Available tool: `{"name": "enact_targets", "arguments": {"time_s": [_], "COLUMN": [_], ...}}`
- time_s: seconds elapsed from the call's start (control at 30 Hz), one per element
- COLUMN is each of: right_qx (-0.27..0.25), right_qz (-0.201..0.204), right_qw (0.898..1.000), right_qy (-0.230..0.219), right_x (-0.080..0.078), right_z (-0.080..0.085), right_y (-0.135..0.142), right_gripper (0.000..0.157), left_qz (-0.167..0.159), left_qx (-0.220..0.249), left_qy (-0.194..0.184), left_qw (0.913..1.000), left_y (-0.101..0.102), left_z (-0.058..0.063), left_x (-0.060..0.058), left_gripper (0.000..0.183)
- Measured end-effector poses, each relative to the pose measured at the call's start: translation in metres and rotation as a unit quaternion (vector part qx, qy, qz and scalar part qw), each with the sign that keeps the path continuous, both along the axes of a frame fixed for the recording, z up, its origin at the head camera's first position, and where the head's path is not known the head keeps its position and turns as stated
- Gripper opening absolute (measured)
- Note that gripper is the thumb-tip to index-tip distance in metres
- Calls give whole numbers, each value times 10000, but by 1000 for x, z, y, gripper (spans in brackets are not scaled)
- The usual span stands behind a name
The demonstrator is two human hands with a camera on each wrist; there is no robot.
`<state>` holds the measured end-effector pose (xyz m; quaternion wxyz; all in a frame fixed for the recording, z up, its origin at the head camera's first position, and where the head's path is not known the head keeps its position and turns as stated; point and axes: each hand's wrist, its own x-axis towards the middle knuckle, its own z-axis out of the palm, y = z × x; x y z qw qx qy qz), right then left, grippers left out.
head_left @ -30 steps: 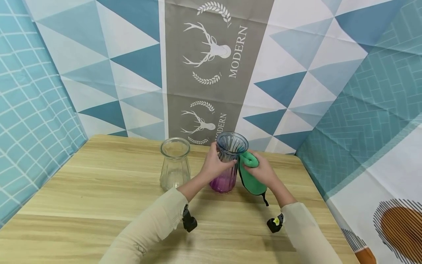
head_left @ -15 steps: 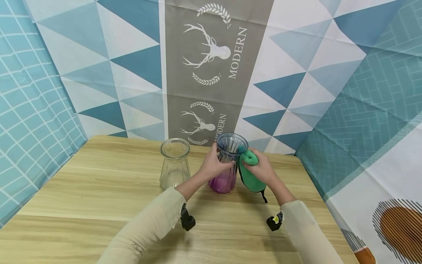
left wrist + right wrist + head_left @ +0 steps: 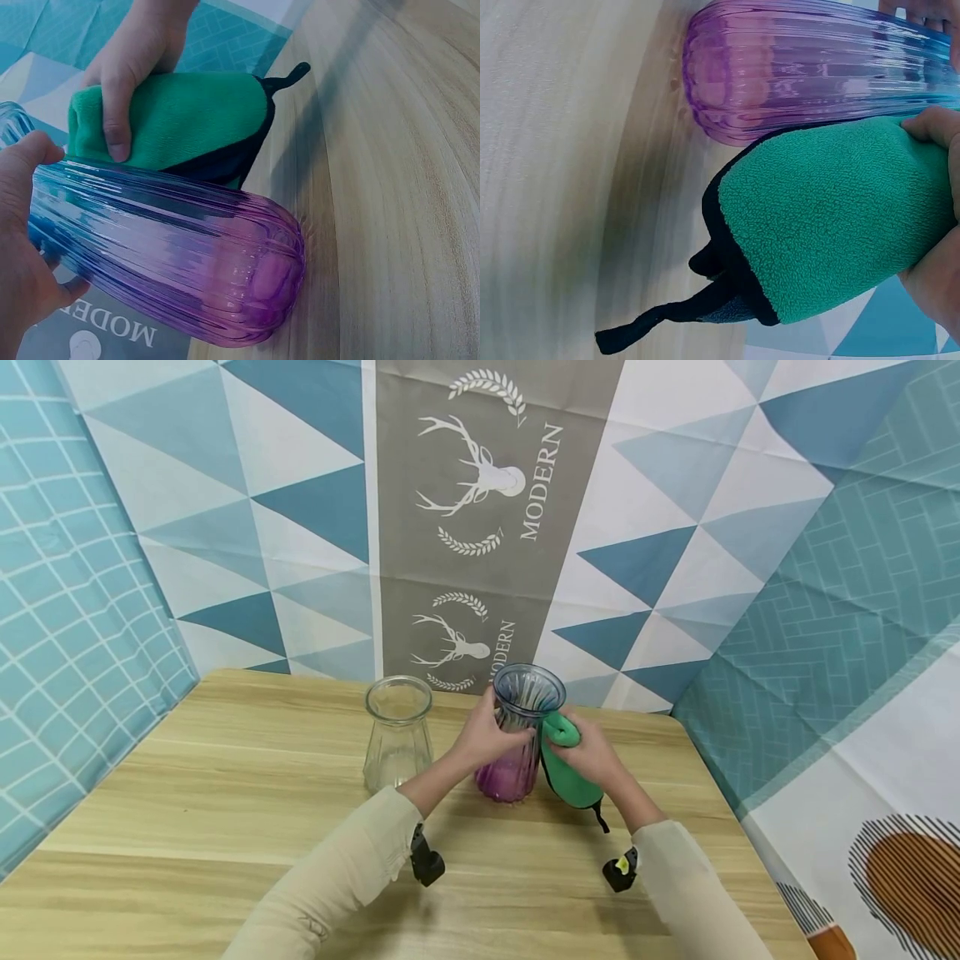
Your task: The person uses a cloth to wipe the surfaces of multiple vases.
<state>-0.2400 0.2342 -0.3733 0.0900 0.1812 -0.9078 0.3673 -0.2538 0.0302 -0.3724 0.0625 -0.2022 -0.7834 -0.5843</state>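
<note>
A ribbed glass vase (image 3: 507, 768), blue at the rim and fading to purple at the base, is held near its neck by my left hand (image 3: 483, 733). In the left wrist view the thumb and fingers wrap round the vase (image 3: 180, 255). My right hand (image 3: 592, 749) grips a folded green towel (image 3: 572, 781) with black edging and a hanging loop. The towel (image 3: 832, 217) lies against the vase's right side, as the right wrist view shows. Some of the right fingers are hidden behind the cloth.
A clear glass vase (image 3: 398, 747) stands upright left of the purple one, close to the left forearm. Both stand toward the back of the wooden table (image 3: 225, 810). Patterned cloth (image 3: 480, 527) hangs behind, with more at both sides.
My right hand and the towel have shifted slightly left and down along the vase's side. The left hand and the coloured vase have barely moved.
</note>
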Motion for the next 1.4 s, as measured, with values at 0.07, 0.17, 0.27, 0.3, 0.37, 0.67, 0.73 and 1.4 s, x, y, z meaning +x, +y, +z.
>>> {"name": "enact_targets", "arguments": {"time_s": [0.07, 0.17, 0.27, 0.3, 0.37, 0.67, 0.73, 1.4], "right_qx": [17, 17, 97, 151, 254, 422, 452, -164], "right_qz": [54, 98, 110, 96, 108, 205, 191, 110], "right_qw": [10000, 9999, 9996, 9995, 9993, 9985, 9982, 9997], "right_qy": [-45, -135, -228, -253, -269, -275, -332, 107], "right_x": [0, -2, -4, -4, -6, -8, -8, -5], "right_z": [-2, -6, -11, -14, -19, -34, -35, 4], "right_y": [0, 1, 2, 3, 4, 6, 5, 5], "right_gripper": [47, 52, 57, 58, 59, 57, 57, 40], "left_qz": [-25, -52, -62, -57, -57, -61, -43, -218], "left_qx": [35, 69, 101, 99, 100, 10, -27, 55], "left_qy": [-72, -180, -201, -183, -176, -71, -73, -43], "left_qw": [10000, 9998, 9997, 9998, 9998, 10000, 10000, 9997], "left_y": [0, 1, 2, 2, 2, 3, 2, 2], "left_z": [0, 0, 0, 1, 1, 2, 3, 4], "left_x": [0, 0, 1, 1, 1, 2, 2, -2], "left_gripper": [85, 90, 93, 93, 93, 90, 90, 90]}}
